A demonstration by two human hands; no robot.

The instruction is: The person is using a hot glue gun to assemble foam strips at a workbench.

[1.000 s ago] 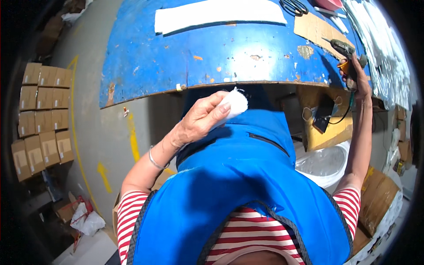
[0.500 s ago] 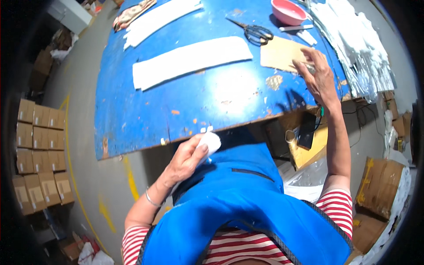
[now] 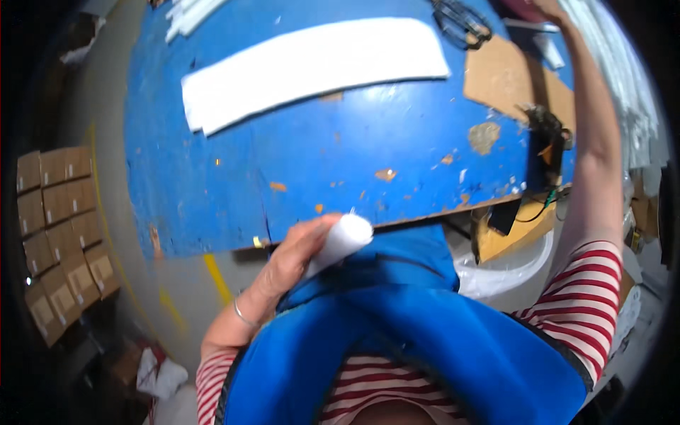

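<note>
- A blue worktable (image 3: 319, 163) with chipped paint fills the upper middle of the view; its near edge runs just above the person's blue apron (image 3: 397, 333).
- A long white strip (image 3: 312, 67) of material lies flat across the far part of the table, well apart from both hands.
- A piece of brown cardboard (image 3: 506, 74) lies on the table's right part, with black scissors (image 3: 460, 21) just beyond it.
- Stacked cardboard boxes (image 3: 60, 227) stand on the floor at left.
- The left hand (image 3: 294, 258) is at the table's near edge, fingers curled around a small white roll (image 3: 343, 241).
- The right hand (image 3: 549, 8) reaches to the table's far right corner, cut off by the frame; I cannot tell how its fingers stand.
</note>
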